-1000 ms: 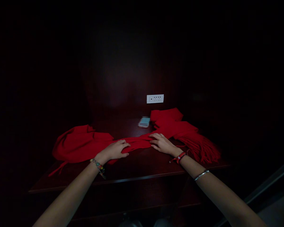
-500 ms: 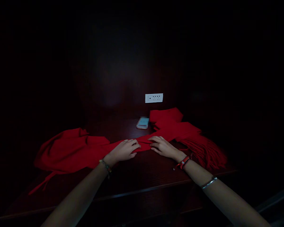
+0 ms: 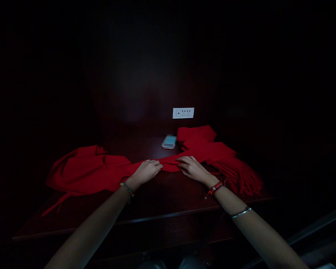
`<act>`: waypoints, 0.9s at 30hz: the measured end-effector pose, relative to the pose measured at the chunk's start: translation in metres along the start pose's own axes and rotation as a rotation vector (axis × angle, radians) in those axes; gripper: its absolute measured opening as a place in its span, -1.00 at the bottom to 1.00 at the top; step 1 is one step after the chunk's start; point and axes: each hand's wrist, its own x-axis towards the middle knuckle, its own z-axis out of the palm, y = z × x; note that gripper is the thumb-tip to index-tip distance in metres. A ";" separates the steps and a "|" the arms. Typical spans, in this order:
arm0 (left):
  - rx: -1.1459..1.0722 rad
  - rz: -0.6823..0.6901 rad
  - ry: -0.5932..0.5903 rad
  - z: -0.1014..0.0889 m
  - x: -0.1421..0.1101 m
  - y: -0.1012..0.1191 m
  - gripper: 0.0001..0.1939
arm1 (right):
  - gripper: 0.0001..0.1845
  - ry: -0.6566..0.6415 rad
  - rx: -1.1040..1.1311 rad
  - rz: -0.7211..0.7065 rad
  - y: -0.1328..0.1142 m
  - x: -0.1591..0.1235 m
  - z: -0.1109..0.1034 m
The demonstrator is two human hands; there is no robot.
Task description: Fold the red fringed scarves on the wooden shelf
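Red fringed fabric cloth (image 3: 89, 170) lies across the dark reddish-brown wooden worktop (image 3: 168, 198), bunched wide at both ends and narrow in the middle. Through the head view I see my left hand (image 3: 148, 170) curled at the narrow part; its fingertips are hidden, so I cannot tell whether it grips. My right hand (image 3: 193, 169) is partly open, fingers bent and slightly spread, touching the cloth near the left one. Fringe fans out beyond the right wrist.

Behind the cloth: a flat pale-blue object (image 3: 169, 142), pixelated, identity unreadable, just beside the cloth's far right fold. Above it, a white rectangular socket plate (image 3: 183, 113) on the dark wall. Both forearms are cut off by the frame. Dim shapes below the worktop's front edge: not identifiable.
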 end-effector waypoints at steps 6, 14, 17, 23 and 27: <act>-0.092 -0.057 0.099 0.001 -0.002 -0.004 -0.78 | -0.74 0.027 -0.041 0.010 0.002 -0.001 0.001; -0.119 -0.037 0.116 0.002 -0.004 -0.003 -0.80 | -0.78 0.112 -0.078 0.058 0.004 0.001 0.011; -0.062 -0.048 0.084 0.000 -0.002 0.002 -0.79 | -0.83 0.116 -0.058 0.065 0.006 0.002 0.011; 0.068 -0.017 0.024 -0.005 0.000 0.010 -0.80 | -0.79 0.108 -0.127 0.030 0.006 -0.001 0.006; 0.056 0.094 -0.030 -0.004 -0.005 0.011 -0.83 | -0.77 0.044 -0.205 0.012 -0.002 -0.006 -0.002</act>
